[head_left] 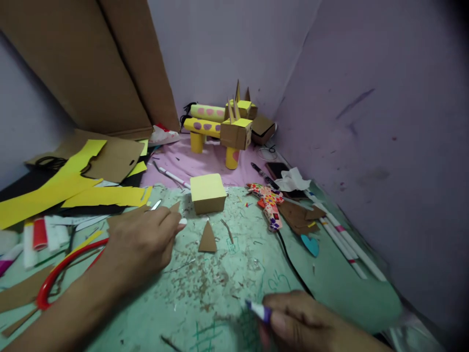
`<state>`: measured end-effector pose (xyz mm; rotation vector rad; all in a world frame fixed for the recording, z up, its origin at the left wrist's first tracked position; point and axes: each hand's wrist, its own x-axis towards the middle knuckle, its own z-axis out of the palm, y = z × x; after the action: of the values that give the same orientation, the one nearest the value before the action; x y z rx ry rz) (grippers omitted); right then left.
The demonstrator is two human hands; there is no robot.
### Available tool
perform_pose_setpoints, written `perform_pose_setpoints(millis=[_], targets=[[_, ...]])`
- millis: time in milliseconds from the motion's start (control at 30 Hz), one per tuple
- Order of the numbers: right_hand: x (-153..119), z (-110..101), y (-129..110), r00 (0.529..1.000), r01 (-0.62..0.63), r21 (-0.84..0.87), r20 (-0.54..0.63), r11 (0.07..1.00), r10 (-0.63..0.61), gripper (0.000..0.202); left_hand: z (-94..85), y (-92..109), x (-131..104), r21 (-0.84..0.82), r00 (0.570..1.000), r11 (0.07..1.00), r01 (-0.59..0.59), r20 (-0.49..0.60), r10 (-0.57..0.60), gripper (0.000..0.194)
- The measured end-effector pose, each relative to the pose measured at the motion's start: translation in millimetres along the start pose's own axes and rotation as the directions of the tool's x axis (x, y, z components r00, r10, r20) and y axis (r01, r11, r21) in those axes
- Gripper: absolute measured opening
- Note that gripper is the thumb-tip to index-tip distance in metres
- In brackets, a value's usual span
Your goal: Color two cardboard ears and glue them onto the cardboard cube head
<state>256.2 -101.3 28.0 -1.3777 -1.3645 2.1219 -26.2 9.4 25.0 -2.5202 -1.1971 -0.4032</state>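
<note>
My right hand (304, 322) grips a purple marker (261, 311), its uncapped tip pointing left just over the table. On the left, my left hand (146, 237) is low over the table with its fingers curled together. A small white piece (182, 222) shows at its fingertips, too small to name. A cardboard scrap (175, 207) pokes out just beyond those fingers. Ahead stands a small cardboard box (208, 203) with a pale yellow top. A brown cardboard triangle (207, 238) lies in front of the box, apart from both hands.
Two yellow cardboard animals (236, 133) stand at the back on pink cloth. A flowered glue gun (270, 203) with a black cord lies right of the box. Yellow paper (54, 190), red-handled scissors (47, 286) and cardboard lie left. White rolled sticks (348, 234) line the right edge.
</note>
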Motion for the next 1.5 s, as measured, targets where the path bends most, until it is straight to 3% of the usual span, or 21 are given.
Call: perform_pose_setpoints(millis=[100, 200, 300, 433, 600, 700, 767, 833, 900, 1000, 1067, 1167, 1233, 1333, 1500], targets=[[13.8, 0.8, -8.6, 0.971, 0.116, -0.007, -0.207, 0.993, -0.115, 0.038, 2.6, 5.2, 5.8, 0.102, 0.941, 0.964, 0.244, 0.217, -0.261, 0.028], [29.8, 1.8, -26.2, 0.866, 0.226, -0.154, -0.421, 0.962, -0.271, 0.027, 1.2, 16.1, 7.8, -0.011, 0.875, 0.909, 0.417, 0.275, -0.399, 0.03], [49.8, 3.6, -42.9, 0.744, 0.227, -0.328, -0.549, 0.917, -0.381, 0.018, -0.6, 31.2, 8.5, -0.266, 0.817, 0.812, 0.52, 0.433, -0.381, 0.025], [83.5, 11.8, -51.6, 0.683, 0.044, -0.63, -0.547, 0.776, -0.483, 0.011, 1.9, 51.7, 7.8, -0.288, 0.733, 0.763, 0.579, 0.594, -0.332, 0.022], [113.1, 25.8, -49.4, 0.717, -0.077, -0.718, -0.522, 0.692, -0.462, 0.018, 7.0, 60.0, 0.8, -0.288, 0.742, 0.776, 0.561, 0.59, -0.318, 0.022], [120.0, 26.2, -44.4, 0.721, -0.064, -0.683, -0.536, 0.728, -0.439, 0.019, 8.2, 58.3, -3.6, -0.321, 0.751, 0.766, 0.557, 0.587, -0.301, 0.025], [122.1, 22.8, -40.6, 0.693, 0.041, -0.588, -0.566, 0.808, -0.447, 0.021, 8.1, 56.4, -4.3, -0.405, 0.764, 0.701, 0.587, 0.562, -0.316, 0.024], [122.1, 18.9, -38.4, 0.692, 0.196, -0.397, -0.592, 0.897, -0.413, 0.02, 7.2, 54.6, -2.5, -0.541, 0.755, 0.534, 0.65, 0.54, -0.373, 0.024], [120.2, 16.9, -39.1, 0.757, 0.299, -0.164, -0.559, 0.94, -0.339, 0.016, 5.7, 53.7, 1.1, -0.679, 0.728, 0.278, 0.679, 0.579, -0.366, 0.026], [115.2, 18.3, -43.8, 0.823, 0.32, 0.008, -0.498, 0.947, -0.274, 0.017, 4.7, 55.7, 6.3, -0.724, 0.701, -0.056, 0.688, 0.682, -0.206, 0.024], [111.4, 19.7, -46.0, 0.822, 0.313, 0.018, -0.506, 0.95, -0.261, 0.018, 6.0, 58.7, 7.8, -0.666, 0.647, -0.162, 0.728, 0.746, -0.158, 0.023], [104.3, 16.5, -43.2, 0.806, 0.32, 0.029, -0.534, 0.947, -0.256, 0.021, 10.1, 62.7, 7.5, -0.557, 0.525, -0.226, 0.799, 0.83, -0.189, 0.023], [98.2, 10.3, -36.9, 0.79, 0.386, 0.076, -0.543, 0.92, -0.286, 0.027, 12.7, 63.8, 6.7, -0.517, 0.479, -0.254, 0.817, 0.855, -0.202, 0.026], [89.2, 1.2, -26.5, 0.806, 0.497, 0.272, -0.496, 0.824, -0.322, 0.04, 14.4, 63.3, 6.0, -0.507, 0.474, -0.277, 0.816, 0.862, -0.181, 0.028], [83.2, 1.4, -22.7, 0.872, 0.453, 0.391, -0.382, 0.801, -0.306, 0.027, 13.7, 62.1, 7.0, -0.496, 0.465, -0.291, 0.818, 0.868, -0.172, 0.028]])
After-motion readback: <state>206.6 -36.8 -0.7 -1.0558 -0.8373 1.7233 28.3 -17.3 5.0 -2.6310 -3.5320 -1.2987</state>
